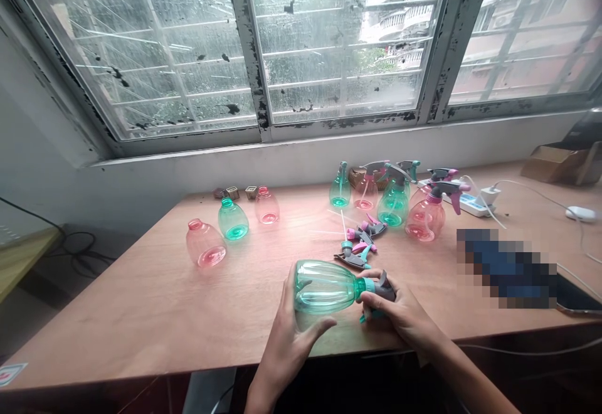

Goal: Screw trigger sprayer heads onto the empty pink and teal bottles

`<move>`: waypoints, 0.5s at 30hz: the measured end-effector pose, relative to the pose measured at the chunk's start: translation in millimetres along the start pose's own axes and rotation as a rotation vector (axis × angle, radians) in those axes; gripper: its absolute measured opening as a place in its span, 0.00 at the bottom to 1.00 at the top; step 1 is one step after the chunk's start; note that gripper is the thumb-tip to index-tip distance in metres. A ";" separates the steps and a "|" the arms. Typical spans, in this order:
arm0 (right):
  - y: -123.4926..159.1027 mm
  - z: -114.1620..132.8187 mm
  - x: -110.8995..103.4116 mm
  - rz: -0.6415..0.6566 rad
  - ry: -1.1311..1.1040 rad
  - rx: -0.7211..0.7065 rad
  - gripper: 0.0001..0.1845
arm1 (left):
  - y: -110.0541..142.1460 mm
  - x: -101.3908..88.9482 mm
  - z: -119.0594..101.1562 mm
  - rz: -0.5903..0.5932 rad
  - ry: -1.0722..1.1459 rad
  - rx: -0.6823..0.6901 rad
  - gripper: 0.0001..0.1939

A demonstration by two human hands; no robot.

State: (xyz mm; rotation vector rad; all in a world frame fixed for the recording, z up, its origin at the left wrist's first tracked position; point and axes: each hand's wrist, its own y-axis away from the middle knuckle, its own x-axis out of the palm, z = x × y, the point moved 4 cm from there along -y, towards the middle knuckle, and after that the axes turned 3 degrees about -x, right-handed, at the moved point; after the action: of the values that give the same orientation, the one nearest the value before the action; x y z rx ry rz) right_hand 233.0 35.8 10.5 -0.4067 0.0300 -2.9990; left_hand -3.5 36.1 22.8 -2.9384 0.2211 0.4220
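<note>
In the head view, I am judging the green bottle (324,285) to be most at risk of slipping or rolling out of line: it is lying sideways between the hands, its base facing 9 o'clock, and its smooth, rounded wall is offering little grip. The left hand (282,345) is standing mostly open, its palm and fingers cupping the base while its thumb is pointing away toward 2 o'clock, so a twist at the neck could be turning the whole bottle. The right hand (411,313) is closing around the spray head (385,286) at the bottle's 3 o'clock end, thumb and fingers pinching near the collar; a skewed pull there could be jamming the thread or pressing the trigger. Loose spray heads (350,258) are lying just beyond, toward 1 o'clock, where a swinging bottle could be knocking them. Both forearms are reaching in over the near edge of the table (141,313), the left slanting toward 1 o'clock and the right toward 10 o'clock.
</note>
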 end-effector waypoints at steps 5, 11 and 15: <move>1.9 5.3 4.2 0.000 0.008 0.019 0.34 | -0.8 1.1 1.7 0.004 0.040 -0.011 0.51; 0.6 0.5 1.5 -0.018 -0.036 0.050 0.36 | 0.7 1.9 13.5 -0.002 0.040 0.037 0.44; 0.1 0.1 1.1 -0.011 -0.026 0.035 0.35 | 1.5 2.0 12.1 -0.004 0.028 -0.005 0.53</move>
State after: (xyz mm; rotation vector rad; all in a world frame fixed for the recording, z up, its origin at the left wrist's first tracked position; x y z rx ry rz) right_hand 232.1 35.5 10.9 -0.4433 -0.0264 -2.9998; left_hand -5.0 36.5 10.6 -2.9508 0.2184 0.3822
